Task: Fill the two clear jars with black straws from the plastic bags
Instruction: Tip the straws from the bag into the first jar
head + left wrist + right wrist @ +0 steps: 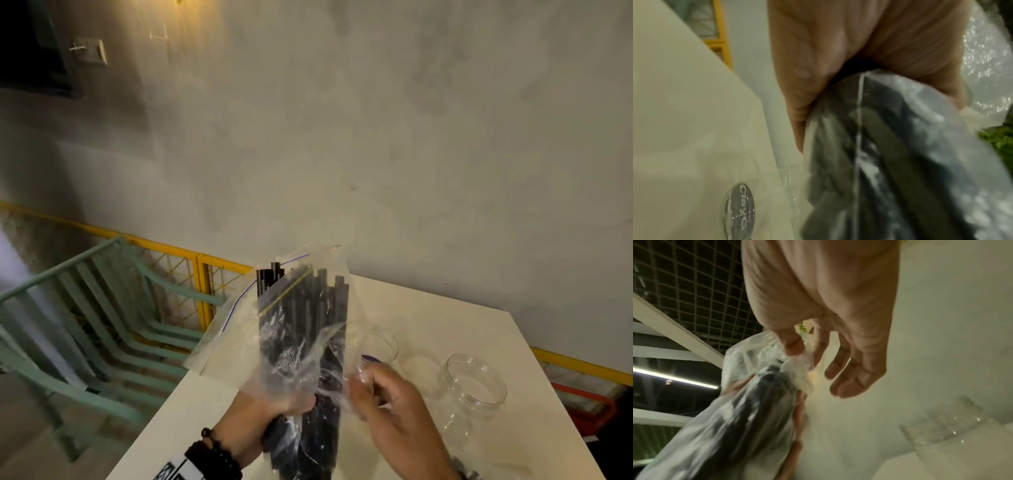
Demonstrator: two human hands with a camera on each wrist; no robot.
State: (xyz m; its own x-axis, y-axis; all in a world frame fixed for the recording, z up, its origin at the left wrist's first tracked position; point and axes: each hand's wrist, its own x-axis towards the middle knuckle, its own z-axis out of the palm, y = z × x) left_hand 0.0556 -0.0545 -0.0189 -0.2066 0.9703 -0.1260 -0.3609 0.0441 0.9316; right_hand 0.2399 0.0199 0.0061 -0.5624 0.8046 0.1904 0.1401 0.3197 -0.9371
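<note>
Head view: crinkly clear bag (301,342), black straws (301,301)

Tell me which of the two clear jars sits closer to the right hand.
The far jar, partly hidden behind the plastic bag, just above the right hand. The other jar stands apart, further right on the table.

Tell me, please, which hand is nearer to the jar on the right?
Right. The right hand pinches the bag just beside the jar; the left hand grips the bag farther away, across the straws.
</note>
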